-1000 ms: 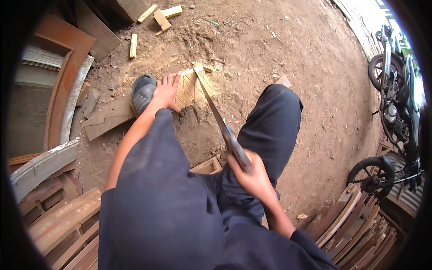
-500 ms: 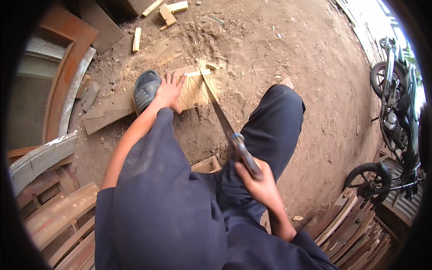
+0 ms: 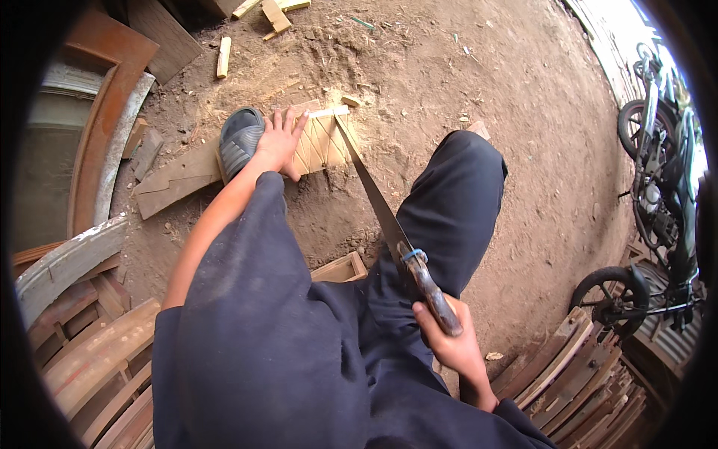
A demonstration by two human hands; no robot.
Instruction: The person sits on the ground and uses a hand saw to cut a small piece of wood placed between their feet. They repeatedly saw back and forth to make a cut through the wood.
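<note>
My right hand [image 3: 453,337] is wrapped round the worn handle of a handsaw [image 3: 378,196], which has a blue tie where handle meets blade. The blade slants forward and left, its tip at the right end of a light wooden board [image 3: 318,144] marked with crossing pencil lines. Fingers spread, my left hand [image 3: 280,142] presses flat on that board. Beside it, my left foot in a dark sandal [image 3: 241,142] stands on the wood. A darker plank [image 3: 178,183] sticks out to the left of the foot.
Small wood offcuts [image 3: 224,57] and sawdust lie on the dirt ahead. An orange-brown wooden frame [image 3: 93,142] leans at left, above curved wood pieces [image 3: 105,359]. Stacked boards [image 3: 576,374] fill the lower right, near a parked motorcycle [image 3: 658,187]. A small wooden box [image 3: 340,268] sits between my legs.
My right hand has pulled the saw back toward me and slightly right, so more of the blade shows in front of the board. The left hand keeps its place on the board.
</note>
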